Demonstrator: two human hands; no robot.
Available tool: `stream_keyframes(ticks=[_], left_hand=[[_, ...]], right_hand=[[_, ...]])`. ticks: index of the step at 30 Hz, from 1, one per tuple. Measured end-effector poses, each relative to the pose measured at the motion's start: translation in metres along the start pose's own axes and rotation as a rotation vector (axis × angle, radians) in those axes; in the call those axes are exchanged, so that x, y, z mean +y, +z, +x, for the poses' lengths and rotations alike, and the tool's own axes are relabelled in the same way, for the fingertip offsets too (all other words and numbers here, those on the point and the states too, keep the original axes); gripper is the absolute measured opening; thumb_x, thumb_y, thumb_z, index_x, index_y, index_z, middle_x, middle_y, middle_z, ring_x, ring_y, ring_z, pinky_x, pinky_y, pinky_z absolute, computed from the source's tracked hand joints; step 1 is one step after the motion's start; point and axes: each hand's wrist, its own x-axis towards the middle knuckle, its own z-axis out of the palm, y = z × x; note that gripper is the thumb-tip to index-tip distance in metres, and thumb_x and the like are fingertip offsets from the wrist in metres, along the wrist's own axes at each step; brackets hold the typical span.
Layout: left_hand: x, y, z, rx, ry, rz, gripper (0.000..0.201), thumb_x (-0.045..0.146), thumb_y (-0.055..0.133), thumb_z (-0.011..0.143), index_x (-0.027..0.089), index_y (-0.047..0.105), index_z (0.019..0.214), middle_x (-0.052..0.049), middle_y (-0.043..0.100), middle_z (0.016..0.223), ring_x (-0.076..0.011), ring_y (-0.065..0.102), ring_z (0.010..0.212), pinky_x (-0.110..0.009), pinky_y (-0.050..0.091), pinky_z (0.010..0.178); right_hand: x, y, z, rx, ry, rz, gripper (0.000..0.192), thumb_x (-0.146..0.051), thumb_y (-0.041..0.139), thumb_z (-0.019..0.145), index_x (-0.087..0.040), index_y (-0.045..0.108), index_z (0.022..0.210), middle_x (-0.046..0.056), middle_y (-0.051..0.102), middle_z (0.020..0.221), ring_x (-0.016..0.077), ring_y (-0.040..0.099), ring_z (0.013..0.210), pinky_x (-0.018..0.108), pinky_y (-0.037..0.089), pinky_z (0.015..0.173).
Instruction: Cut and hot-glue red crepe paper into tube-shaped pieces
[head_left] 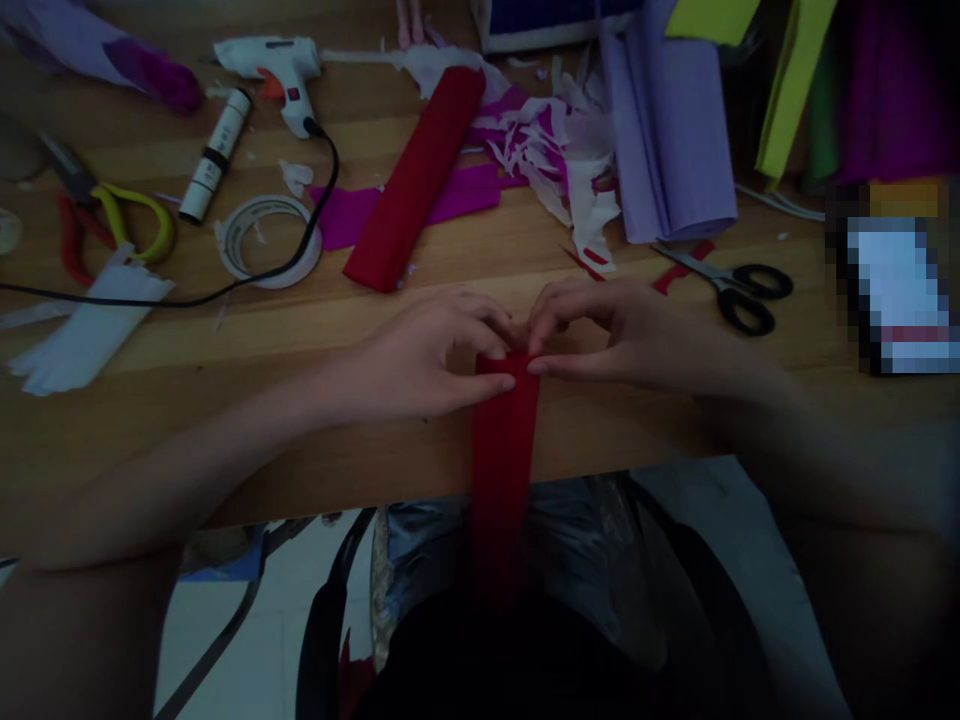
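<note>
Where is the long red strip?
In the head view, the red strip is mid-picture, pinched by the left hand and right hand, crossing the table edge.

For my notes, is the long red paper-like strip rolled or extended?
Extended: the strip runs from the fingers past the wooden table edge.

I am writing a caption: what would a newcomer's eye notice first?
The red strip, probably: the left hand and right hand pinch it, and it hangs past the near edge of the table. Beyond them, a red roll slants over a purple piece; a white glue gun lies at upper left.
</note>
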Motion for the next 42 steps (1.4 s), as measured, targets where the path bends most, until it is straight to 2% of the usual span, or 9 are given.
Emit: stream_keyframes(ticks=[9,14,18,21,30,37,42], left_hand=[[0.0007,-0.0001,0.0016,-0.036,0.032,-0.043,0.013,0.022,0.061,0.085,0.018,0.069,0.076,-0.005,0.068,0.105,-0.0202,0.061,0.103,-0.033,0.045,0.094],[-0.002,0.0004,0.0027,-0.05,0.052,-0.075,0.015,0.026,0.06,0.087,0.018,0.069,0.078,-0.006,0.067,0.105,-0.0181,0.06,0.102,-0.033,0.044,0.094],[-0.0039,0.0009,0.0024,-0.053,0.059,-0.089,0.017,0.028,0.06,0.088,0.018,0.07,0.077,-0.006,0.068,0.106,-0.0175,0.061,0.103,-0.032,0.045,0.095],[-0.0045,0.0016,0.0024,-0.057,0.065,-0.095,0.019,0.028,0.061,0.087,0.017,0.069,0.074,-0.007,0.068,0.107,-0.0182,0.061,0.104,-0.033,0.045,0.095],[-0.0057,0.0034,0.0009,-0.085,0.022,-0.103,0.016,0.025,0.06,0.087,0.017,0.069,0.076,-0.004,0.066,0.111,-0.0185,0.059,0.108,-0.033,0.043,0.099],[-0.0045,0.0016,0.0017,-0.099,0.008,-0.121,0.013,0.022,0.06,0.086,0.018,0.07,0.079,-0.003,0.067,0.108,-0.0191,0.059,0.105,-0.032,0.042,0.099],[-0.0024,0.0026,0.0021,-0.084,-0.031,-0.194,0.024,0.03,0.054,0.092,0.015,0.07,0.082,-0.006,0.067,0.109,-0.0179,0.061,0.102,-0.032,0.044,0.095]], right_hand=[[-0.0003,0.0029,-0.0003,-0.036,0.001,-0.022,0.015,-0.039,0.066,0.08,-0.024,0.069,0.078,0.003,0.068,0.09,0.0211,0.061,0.09,0.037,0.044,0.086],[0.0002,0.0033,-0.0006,-0.041,0.006,0.04,0.018,-0.039,0.066,0.08,-0.021,0.069,0.078,0.003,0.067,0.085,0.0201,0.061,0.086,0.036,0.045,0.082],[0.0011,0.0038,-0.001,-0.058,0.046,0.066,0.014,-0.036,0.067,0.079,-0.023,0.069,0.078,0.002,0.068,0.086,0.0202,0.062,0.087,0.036,0.045,0.084],[0.0022,0.004,-0.0008,-0.071,0.043,0.075,0.017,-0.038,0.066,0.08,-0.021,0.07,0.08,0.004,0.068,0.087,0.0203,0.062,0.087,0.037,0.045,0.083],[0.0053,0.0049,-0.0013,-0.062,0.092,0.123,0.016,-0.037,0.067,0.079,-0.022,0.072,0.081,0.004,0.069,0.087,0.0184,0.062,0.083,0.035,0.046,0.079],[0.001,0.0062,-0.0001,-0.061,0.092,0.093,0.013,-0.035,0.064,0.079,-0.023,0.068,0.075,0.002,0.068,0.082,0.0173,0.06,0.082,0.033,0.045,0.08],[-0.0015,0.0053,0.0007,-0.018,0.082,0.104,0.015,-0.037,0.067,0.076,-0.023,0.065,0.072,0.002,0.066,0.08,0.019,0.06,0.082,0.035,0.046,0.08]])
